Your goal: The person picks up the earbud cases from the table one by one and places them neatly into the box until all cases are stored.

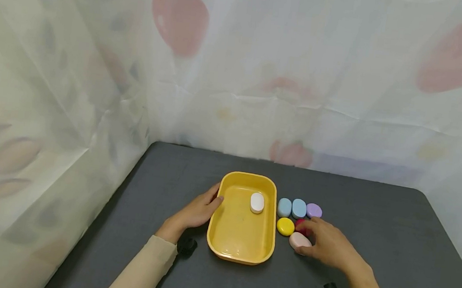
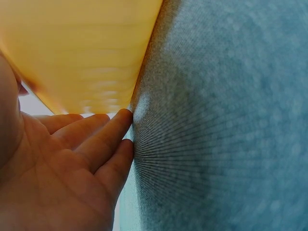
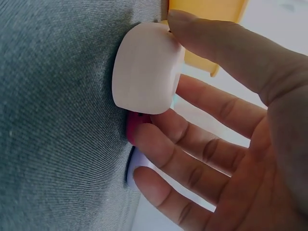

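Beige sleeves (image 1: 144,266) are lying nearest, at seven and four o'clock. The left hand (image 1: 196,211) is gripping the tray (image 1: 233,231) at its nine o'clock; the right hand (image 1: 328,242) is holding the pink block (image 1: 299,240), at the tray's four. From there, a yellow block (image 1: 285,226) is sitting at ten, a purple block (image 1: 314,211) at one. Inside the tray, a white block (image 1: 256,202) is lying toward one.
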{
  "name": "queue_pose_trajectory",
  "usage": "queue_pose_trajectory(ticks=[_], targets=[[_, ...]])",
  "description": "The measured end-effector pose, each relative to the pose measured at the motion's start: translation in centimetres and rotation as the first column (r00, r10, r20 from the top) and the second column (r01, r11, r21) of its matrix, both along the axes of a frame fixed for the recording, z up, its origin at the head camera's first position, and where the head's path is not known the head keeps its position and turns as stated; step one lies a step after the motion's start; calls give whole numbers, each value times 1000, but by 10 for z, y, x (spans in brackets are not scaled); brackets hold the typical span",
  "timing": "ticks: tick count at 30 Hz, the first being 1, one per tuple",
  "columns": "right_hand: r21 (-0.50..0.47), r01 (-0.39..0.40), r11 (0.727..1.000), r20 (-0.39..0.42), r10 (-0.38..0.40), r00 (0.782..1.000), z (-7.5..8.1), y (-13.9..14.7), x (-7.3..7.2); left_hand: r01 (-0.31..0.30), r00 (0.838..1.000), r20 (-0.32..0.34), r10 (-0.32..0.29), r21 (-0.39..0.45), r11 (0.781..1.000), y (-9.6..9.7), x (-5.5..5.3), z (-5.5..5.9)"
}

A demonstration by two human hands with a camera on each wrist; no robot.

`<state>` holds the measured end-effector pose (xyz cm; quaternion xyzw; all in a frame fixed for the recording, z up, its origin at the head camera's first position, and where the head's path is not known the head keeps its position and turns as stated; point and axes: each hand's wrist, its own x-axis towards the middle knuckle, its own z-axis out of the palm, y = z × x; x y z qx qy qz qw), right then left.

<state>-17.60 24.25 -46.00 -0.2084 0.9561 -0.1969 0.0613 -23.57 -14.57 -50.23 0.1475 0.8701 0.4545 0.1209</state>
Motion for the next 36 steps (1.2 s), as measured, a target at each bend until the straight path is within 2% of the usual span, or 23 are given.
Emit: queue_pose_trajectory(ticks=[19, 36], targets=[[16, 32, 999, 58, -33, 998, 0, -4, 1, 0, 1000, -4, 0, 0, 1000, 1, -1, 1], [32, 14, 999, 14, -14, 1000, 1, -2, 4, 9, 1000, -7, -9, 4, 1000, 0, 0, 0]])
